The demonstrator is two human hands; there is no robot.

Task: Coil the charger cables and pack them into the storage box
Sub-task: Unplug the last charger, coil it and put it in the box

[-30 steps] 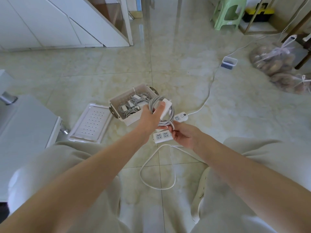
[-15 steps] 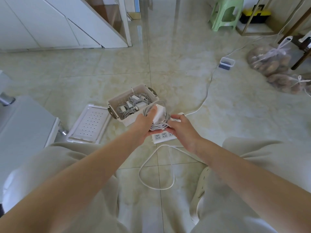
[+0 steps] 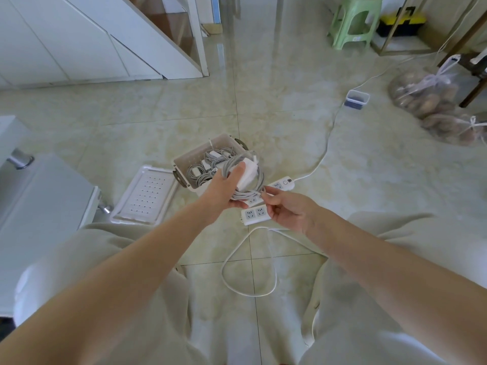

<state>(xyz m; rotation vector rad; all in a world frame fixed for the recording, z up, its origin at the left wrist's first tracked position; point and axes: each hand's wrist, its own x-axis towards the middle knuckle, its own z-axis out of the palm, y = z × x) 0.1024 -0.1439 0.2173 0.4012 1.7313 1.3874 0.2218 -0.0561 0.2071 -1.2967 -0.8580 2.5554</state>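
My left hand [image 3: 224,189] grips a white charger brick [image 3: 246,173] with its grey cable [image 3: 259,184] looped round it, held just in front of the storage box. My right hand [image 3: 288,210] pinches the cable's end at the bottom of the coil. The white storage box [image 3: 185,160] sits open on the floor beyond, with several coiled grey chargers [image 3: 208,164] inside. Its perforated lid [image 3: 146,196] lies flat to the left of it.
Two white power strips [image 3: 257,214] lie on the tiles under my hands, with white cords running off to the right and looping toward my knees. A small lidded tub [image 3: 357,99], a green stool [image 3: 353,21] and bags of potatoes [image 3: 424,92] stand farther right. A white cabinet [image 3: 39,204] is at left.
The coiled charger has shifted slightly back toward the box. My right hand has drawn down from the side of the coil to pinch the cable end below it.
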